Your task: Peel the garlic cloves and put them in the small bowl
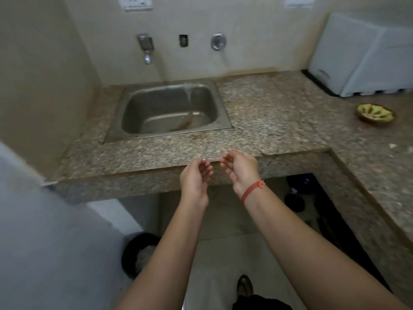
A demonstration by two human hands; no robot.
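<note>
Seemingly between steps: left hand (195, 178) and right hand (241, 169) hover loosely curled, empty, near the bench (268, 108) edge; next, a reach right to the bowl (377, 121).

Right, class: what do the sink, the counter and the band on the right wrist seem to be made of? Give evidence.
Sink: probably stainless steel; grey, brushed, dull reflections.
Counter: looks like granite or similar stone; speckled brown-grey grain, thick slab edge.
Wrist band: seemingly red thread or cord; too blurred to be sure.
</note>
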